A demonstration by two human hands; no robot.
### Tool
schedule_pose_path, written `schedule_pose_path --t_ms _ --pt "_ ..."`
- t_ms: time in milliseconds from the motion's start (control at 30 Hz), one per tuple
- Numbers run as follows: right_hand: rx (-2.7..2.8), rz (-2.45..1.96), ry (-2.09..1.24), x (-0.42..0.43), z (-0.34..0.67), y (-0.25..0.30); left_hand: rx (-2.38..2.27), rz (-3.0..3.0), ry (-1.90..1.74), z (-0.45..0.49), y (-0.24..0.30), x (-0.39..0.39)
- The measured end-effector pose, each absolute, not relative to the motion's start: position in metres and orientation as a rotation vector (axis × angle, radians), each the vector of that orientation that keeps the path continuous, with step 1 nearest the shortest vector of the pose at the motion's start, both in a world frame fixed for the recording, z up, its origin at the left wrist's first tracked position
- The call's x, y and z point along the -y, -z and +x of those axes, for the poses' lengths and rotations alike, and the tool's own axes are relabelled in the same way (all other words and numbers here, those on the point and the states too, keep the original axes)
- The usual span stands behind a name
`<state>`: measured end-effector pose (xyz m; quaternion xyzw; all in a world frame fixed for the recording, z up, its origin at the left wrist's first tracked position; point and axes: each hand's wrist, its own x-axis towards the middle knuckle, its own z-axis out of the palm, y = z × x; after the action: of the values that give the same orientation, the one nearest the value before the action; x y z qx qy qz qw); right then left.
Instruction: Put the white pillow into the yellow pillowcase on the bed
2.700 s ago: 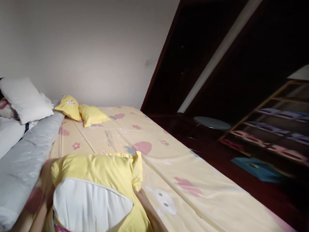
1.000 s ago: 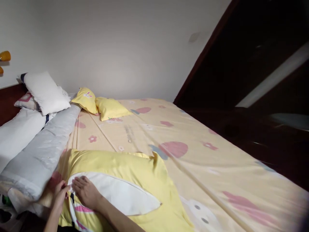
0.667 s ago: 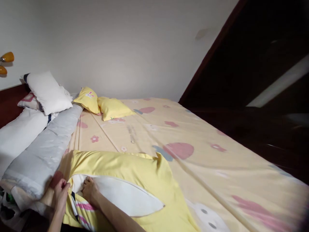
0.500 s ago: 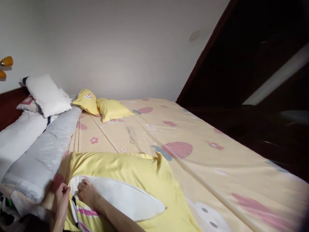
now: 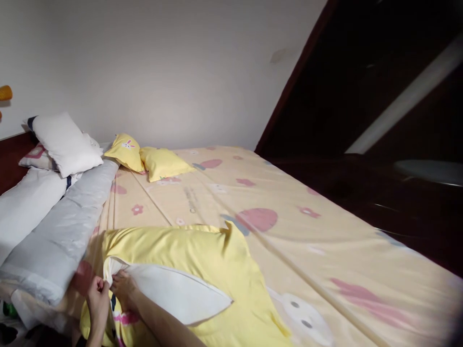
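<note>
At 7 o'clock on the bed (image 5: 296, 231), the right hand (image 5: 123, 289), flat before, now pinches the yellow pillowcase (image 5: 173, 246) at its opening corner, beside the left hand (image 5: 97, 295) with pinching fingers; the white pillow (image 5: 181, 296) shows inside.

The person's bare left hand (image 5: 97, 295) and bare right hand (image 5: 122, 288) show in dim light, with short, slim fingers (image 5: 116, 280). Both wrists are uncovered. The right forearm (image 5: 159, 324) is bare and slender along its whole visible length. The left forearm (image 5: 94, 333) is bare too.
</note>
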<state>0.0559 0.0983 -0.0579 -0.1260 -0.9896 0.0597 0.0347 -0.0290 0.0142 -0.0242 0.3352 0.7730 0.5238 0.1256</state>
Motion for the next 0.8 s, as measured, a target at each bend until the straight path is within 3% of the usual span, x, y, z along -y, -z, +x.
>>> schedule_pose_path --t_ms 233,533,733,800 --pt "2.825 -0.283 -0.488 -0.104 0.144 0.002 -2.221 0.956 -1.565 -0.047 0.015 -0.012" --pt "2.924 -0.463 -0.893 -0.119 0.167 0.031 -2.216 0.862 -1.671 -0.052 0.026 -0.028" --pt "2.545 -0.576 -1.2 -0.104 0.225 -0.046 -2.159 1.121 -1.552 -0.054 0.02 -0.022" --pt "2.514 -0.716 -1.155 -0.087 0.262 -0.057 -2.085 1.431 -1.412 -0.041 0.008 -0.007"
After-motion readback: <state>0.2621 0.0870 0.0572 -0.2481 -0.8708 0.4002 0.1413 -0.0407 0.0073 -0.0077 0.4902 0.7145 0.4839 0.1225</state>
